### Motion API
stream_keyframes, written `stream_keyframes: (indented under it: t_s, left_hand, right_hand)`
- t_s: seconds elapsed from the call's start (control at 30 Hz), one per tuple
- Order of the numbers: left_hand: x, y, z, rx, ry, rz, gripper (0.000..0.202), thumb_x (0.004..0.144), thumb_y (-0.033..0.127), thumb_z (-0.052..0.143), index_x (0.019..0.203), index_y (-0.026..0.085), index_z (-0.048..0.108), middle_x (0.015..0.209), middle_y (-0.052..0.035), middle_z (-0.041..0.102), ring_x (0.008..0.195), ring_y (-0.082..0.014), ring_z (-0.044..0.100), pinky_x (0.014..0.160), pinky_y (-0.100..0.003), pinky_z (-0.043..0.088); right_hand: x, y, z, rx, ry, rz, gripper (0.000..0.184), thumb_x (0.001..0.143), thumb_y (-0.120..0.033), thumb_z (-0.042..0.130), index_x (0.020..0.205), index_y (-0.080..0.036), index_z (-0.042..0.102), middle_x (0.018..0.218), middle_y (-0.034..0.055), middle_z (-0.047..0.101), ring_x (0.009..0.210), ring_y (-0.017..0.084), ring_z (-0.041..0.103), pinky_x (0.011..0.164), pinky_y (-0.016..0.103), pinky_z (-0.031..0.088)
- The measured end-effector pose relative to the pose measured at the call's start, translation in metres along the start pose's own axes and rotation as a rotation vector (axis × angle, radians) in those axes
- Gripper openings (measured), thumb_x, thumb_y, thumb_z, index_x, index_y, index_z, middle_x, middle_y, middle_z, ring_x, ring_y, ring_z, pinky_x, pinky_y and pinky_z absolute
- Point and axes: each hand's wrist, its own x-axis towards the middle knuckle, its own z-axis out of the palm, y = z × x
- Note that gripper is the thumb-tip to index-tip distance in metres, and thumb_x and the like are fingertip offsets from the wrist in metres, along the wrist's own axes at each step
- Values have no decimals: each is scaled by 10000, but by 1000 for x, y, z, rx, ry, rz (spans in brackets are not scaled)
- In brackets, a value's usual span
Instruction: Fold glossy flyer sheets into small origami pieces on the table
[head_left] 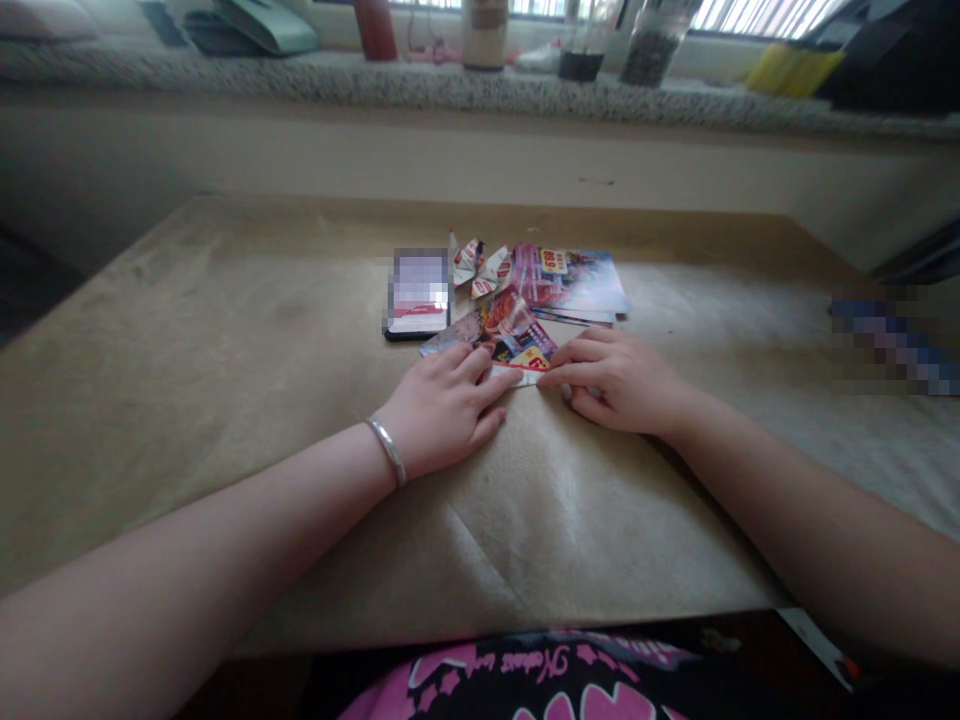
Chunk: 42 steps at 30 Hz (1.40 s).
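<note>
A small colourful printed paper [504,338] lies flat on the brown paper-covered table [225,340]. My left hand [442,405], with a silver bracelet at the wrist, rests on the paper's near left edge with its fingers stretched out. On the near right corner my right hand [619,380] presses down with its fingers held together. Just behind lie a stack of printed leaflets [574,280], a folded paper figure [476,265] and a phone [418,295] with a lit screen.
A speckled stone sill [450,90] runs along the back, carrying a red bottle [375,28], jars [652,40], a green folder [270,25] and a yellow item [795,68]. Something blurred lies at the table's right edge [892,335].
</note>
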Motion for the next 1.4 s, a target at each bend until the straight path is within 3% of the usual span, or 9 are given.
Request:
stream_keyframes:
  t_s: [0.7, 1.4]
  left_hand:
    - [0, -6, -5, 60, -10, 92, 492, 944, 439, 385, 1355, 184, 473, 1201, -126, 561, 1104, -272, 488, 977, -401, 398]
    - [-1, -12, -5, 49, -38, 124, 475, 924, 458, 421, 1363, 283, 470, 1217, -116, 531, 1123, -276, 456, 1002, -436, 374]
  right_hand:
    - [7, -9, 2, 76, -17, -59, 362, 760, -83, 487, 1062, -155, 674, 1004, 100, 657, 927, 216, 554, 848, 367, 485]
    - [7, -10, 4, -13, -44, -57, 363, 788, -107, 473, 1083, -182, 670, 974, 93, 642, 857, 213, 501, 764, 343, 454]
